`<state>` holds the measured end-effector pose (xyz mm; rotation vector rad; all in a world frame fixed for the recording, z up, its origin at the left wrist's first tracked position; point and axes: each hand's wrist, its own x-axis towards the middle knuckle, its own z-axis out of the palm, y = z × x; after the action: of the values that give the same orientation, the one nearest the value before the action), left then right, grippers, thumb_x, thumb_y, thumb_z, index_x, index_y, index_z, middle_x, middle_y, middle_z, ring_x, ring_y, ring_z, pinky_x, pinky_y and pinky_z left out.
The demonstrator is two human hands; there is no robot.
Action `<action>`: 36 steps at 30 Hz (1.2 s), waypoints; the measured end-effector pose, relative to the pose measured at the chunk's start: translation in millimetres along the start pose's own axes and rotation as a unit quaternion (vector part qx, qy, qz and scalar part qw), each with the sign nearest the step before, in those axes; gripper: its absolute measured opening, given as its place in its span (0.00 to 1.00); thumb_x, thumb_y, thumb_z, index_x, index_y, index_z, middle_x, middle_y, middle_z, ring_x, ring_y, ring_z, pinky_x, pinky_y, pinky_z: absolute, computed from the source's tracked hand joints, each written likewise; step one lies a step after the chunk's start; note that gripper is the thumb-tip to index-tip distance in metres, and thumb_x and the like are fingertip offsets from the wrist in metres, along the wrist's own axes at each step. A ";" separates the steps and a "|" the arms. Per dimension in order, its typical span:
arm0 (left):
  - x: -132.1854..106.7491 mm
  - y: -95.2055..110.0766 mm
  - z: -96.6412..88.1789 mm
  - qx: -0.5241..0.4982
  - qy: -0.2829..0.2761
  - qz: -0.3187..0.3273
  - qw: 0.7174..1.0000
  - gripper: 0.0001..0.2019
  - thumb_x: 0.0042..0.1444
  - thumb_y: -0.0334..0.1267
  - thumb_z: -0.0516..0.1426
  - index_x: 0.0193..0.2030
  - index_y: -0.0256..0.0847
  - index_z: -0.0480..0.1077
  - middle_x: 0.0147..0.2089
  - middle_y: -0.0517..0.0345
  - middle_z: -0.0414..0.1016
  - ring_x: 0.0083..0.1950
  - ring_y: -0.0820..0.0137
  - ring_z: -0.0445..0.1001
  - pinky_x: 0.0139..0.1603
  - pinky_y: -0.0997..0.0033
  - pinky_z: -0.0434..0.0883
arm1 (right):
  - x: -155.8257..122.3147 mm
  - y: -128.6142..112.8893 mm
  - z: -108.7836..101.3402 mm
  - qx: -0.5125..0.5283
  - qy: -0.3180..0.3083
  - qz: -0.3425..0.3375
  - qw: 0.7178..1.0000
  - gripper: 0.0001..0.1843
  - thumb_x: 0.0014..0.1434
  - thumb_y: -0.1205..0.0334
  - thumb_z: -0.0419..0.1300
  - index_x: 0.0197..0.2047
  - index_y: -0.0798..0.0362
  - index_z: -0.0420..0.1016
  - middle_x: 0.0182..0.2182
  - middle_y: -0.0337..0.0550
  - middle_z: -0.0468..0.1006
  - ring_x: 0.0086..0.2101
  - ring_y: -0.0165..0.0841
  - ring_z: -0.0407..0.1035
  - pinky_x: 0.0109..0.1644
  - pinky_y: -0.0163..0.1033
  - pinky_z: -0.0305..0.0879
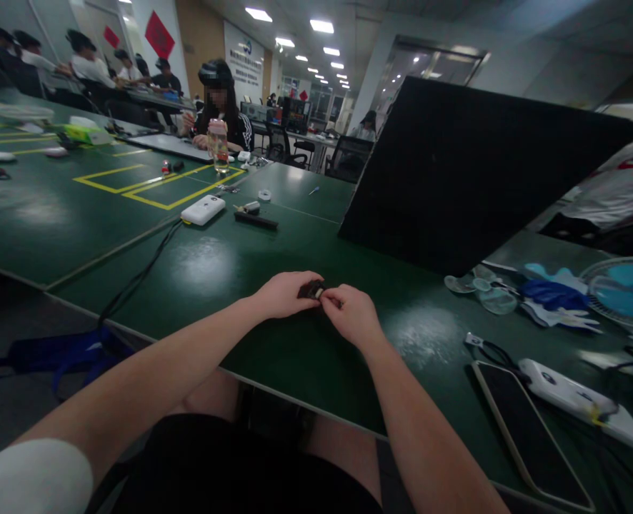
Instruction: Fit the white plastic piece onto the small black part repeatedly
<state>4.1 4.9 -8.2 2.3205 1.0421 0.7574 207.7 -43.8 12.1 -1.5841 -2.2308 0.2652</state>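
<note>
Above the green table (273, 371), my two hands meet near the front edge. My left hand (285, 294) is closed around a small dark piece (308, 289) that has a pale part on its right side. The fingertips of my right hand (353, 314) are pinched together at that pale part, touching the same piece. Fingers cover much of it, so its exact kind does not show.
A large black panel (456, 171) leans at the back right. On the right are a phone (531, 428), a white device (584, 403), gloves (557, 296) and a fan (624, 285). Farther off lie a white box (203, 210) with a cable and a dark bar (256, 220). A person sits opposite.
</note>
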 end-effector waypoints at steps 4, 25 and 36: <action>0.6 0.4 1.0 -0.008 -0.008 0.002 1.000 0.25 0.56 0.46 0.64 0.61 0.48 0.71 0.55 0.53 0.79 0.52 0.58 0.78 0.51 0.58 0.74 | 0.3 0.6 -2.4 -0.010 0.031 -0.017 0.999 0.12 0.67 0.59 0.56 0.41 0.46 0.82 0.34 0.42 0.79 0.36 0.37 0.70 0.43 0.45 0.63; 2.8 -6.3 -3.3 0.032 0.044 -0.101 0.993 0.26 0.59 0.46 0.62 0.63 0.48 0.66 0.55 0.55 0.79 0.52 0.60 0.79 0.51 0.62 0.75 | 2.5 39.1 -13.7 -0.013 0.123 0.175 0.977 0.17 0.59 0.58 0.62 0.50 0.51 0.83 0.44 0.49 0.83 0.44 0.44 0.76 0.46 0.48 0.70; 2.7 -1.9 -1.8 0.042 0.021 -0.073 0.996 0.25 0.59 0.43 0.62 0.63 0.47 0.66 0.56 0.54 0.79 0.54 0.59 0.78 0.54 0.59 0.74 | 6.7 21.5 10.1 0.308 0.166 0.096 0.932 0.23 0.60 0.52 0.65 0.57 0.51 0.79 0.46 0.49 0.82 0.41 0.39 0.79 0.44 0.46 0.77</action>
<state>3.4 8.5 -7.3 2.2762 1.2697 0.7196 220.1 -29.4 -3.7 -1.3641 -1.5269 0.6307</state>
